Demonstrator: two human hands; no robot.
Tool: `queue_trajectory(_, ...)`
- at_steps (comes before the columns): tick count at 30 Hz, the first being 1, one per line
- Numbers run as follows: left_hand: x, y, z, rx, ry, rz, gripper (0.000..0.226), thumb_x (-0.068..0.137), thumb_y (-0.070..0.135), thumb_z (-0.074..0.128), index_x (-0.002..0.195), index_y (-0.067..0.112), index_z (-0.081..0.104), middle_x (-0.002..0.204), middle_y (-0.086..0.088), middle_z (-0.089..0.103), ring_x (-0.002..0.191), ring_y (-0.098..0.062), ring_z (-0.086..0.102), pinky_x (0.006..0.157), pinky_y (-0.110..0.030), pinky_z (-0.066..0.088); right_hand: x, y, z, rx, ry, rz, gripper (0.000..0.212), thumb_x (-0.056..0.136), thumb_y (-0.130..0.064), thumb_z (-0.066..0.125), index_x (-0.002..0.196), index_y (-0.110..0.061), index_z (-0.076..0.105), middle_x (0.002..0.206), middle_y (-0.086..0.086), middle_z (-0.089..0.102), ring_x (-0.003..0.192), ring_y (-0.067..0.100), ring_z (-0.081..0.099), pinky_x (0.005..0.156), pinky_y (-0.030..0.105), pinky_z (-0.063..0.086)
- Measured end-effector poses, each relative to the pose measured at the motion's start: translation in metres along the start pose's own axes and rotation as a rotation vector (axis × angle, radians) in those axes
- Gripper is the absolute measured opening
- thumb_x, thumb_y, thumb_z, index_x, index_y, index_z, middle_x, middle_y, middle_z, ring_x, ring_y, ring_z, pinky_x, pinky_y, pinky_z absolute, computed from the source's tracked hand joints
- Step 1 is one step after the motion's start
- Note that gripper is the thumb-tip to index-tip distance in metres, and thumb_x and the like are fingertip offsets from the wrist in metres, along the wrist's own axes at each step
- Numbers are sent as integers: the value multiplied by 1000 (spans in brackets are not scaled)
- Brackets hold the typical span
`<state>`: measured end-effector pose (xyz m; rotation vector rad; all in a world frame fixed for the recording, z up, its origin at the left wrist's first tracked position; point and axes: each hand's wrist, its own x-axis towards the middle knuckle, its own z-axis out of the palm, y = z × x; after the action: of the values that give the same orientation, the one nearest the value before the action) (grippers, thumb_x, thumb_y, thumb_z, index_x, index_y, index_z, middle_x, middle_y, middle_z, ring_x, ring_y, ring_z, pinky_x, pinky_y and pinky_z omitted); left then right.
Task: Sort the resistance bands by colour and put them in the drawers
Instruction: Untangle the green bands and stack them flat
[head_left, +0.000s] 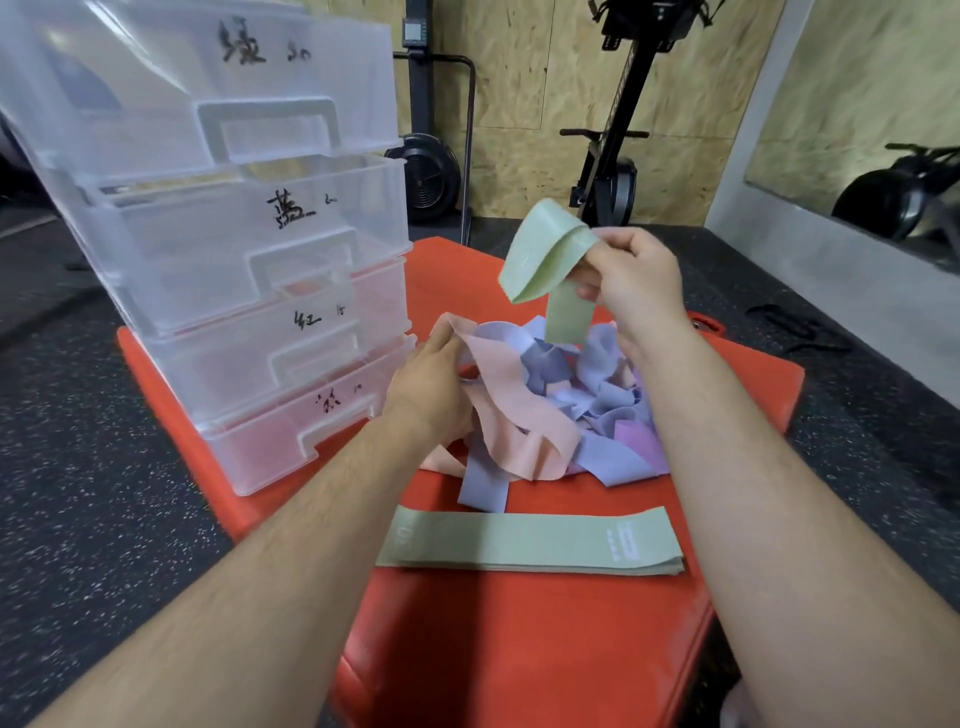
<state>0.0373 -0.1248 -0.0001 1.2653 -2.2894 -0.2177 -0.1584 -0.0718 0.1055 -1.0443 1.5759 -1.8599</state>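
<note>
A tangled pile of blue, pink and purple resistance bands (597, 410) lies in the middle of the red mat (519, 649). My right hand (631, 283) holds a green band (545, 260) lifted above the pile, its loop folded over. My left hand (431, 379) grips a pink band (509, 410) at the pile's left edge. A flat stack of green bands (530, 543) lies on the mat nearer to me. A clear drawer unit (234, 249) with handwritten labels stands on the mat's left side, all drawers closed.
Dark speckled rubber floor (104, 519) surrounds the mat. Exercise machines (613, 171) stand against the wooden back wall. A grey ledge (831, 270) with a mirror runs along the right. A black strap (795, 327) lies on the floor at the right.
</note>
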Motion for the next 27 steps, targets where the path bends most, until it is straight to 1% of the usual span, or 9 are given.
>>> queue_trajectory(3, 0, 9, -25, -57, -23, -153, 43, 85, 13, 58, 128, 14, 62, 138, -7, 53, 121, -29, 56, 95, -40, 49, -7, -20, -8, -27, -49, -39, 15, 86, -14, 70, 100, -12, 70, 88, 5, 76, 70, 9, 72, 61, 27, 55)
queue_trajectory(7, -6, 26, -42, -181, 144, -200, 21, 87, 21, 57, 103, 15, 67, 109, -4, 59, 99, -25, 59, 82, -34, 48, -21, -31, -21, -225, -46, -147, 12, 82, -15, 65, 87, -18, 74, 74, -3, 73, 62, 10, 64, 63, 34, 56)
queue_trajectory(9, -10, 48, -52, -469, 184, -177, 15, 90, 21, 56, 102, 18, 65, 101, 0, 62, 88, -17, 62, 78, -32, 50, -32, -35, -27, -310, -58, -199, 11, 80, -18, 62, 83, -22, 73, 72, -3, 72, 61, 9, 61, 64, 30, 52)
queue_trajectory(12, -28, 86, -74, -947, -2, -200, 24, 98, 39, 56, 117, 24, 59, 105, 0, 68, 83, -15, 69, 73, -29, 52, -50, -41, -33, -373, -78, -243, 7, 81, -20, 65, 83, -23, 71, 73, -2, 74, 66, 14, 68, 65, 31, 54)
queue_trajectory(15, -48, 95, -77, -1050, -216, -194, 49, 86, 65, 61, 127, 41, 51, 118, 7, 69, 103, -16, 71, 87, -39, 56, -72, -43, -38, -360, -119, -209, 6, 85, -16, 66, 90, -16, 69, 70, -2, 73, 61, 7, 69, 57, 28, 55)
queue_trajectory(18, -63, 94, -81, -1180, -280, -195, 69, 76, 43, 81, 134, 40, 44, 116, -5, 70, 99, -25, 73, 83, -48, 60, -90, -32, -46, -421, -144, -174, 6, 85, -18, 66, 91, -19, 68, 74, -2, 74, 65, 10, 69, 62, 33, 56)
queue_trajectory(21, -73, 97, -92, -1252, -197, -236, 71, 80, 9, 81, 136, 31, 42, 91, -9, 64, 72, -20, 70, 64, -37, 58, -107, -21, -60, -455, -173, -165, 5, 88, -14, 66, 93, -16, 65, 78, -1, 75, 66, 8, 70, 63, 26, 52)
queue_trajectory(23, -76, 96, -98, -1235, -104, -254, 60, 80, 5, 80, 127, 24, 48, 80, -2, 56, 63, -15, 62, 62, -33, 55, -116, -16, -67, -522, -182, -185, 8, 88, -19, 70, 92, -19, 64, 78, -4, 75, 67, 5, 68, 61, 25, 49)
queue_trajectory(27, -81, 90, -103, -1234, -169, -181, 28, 78, 20, 83, 100, 12, 67, 88, -6, 70, 73, -16, 64, 74, -32, 51, -128, -9, -67, -536, -250, -159, 20, 85, -45, 73, 92, -29, 62, 80, -8, 74, 71, 10, 72, 69, 32, 55)
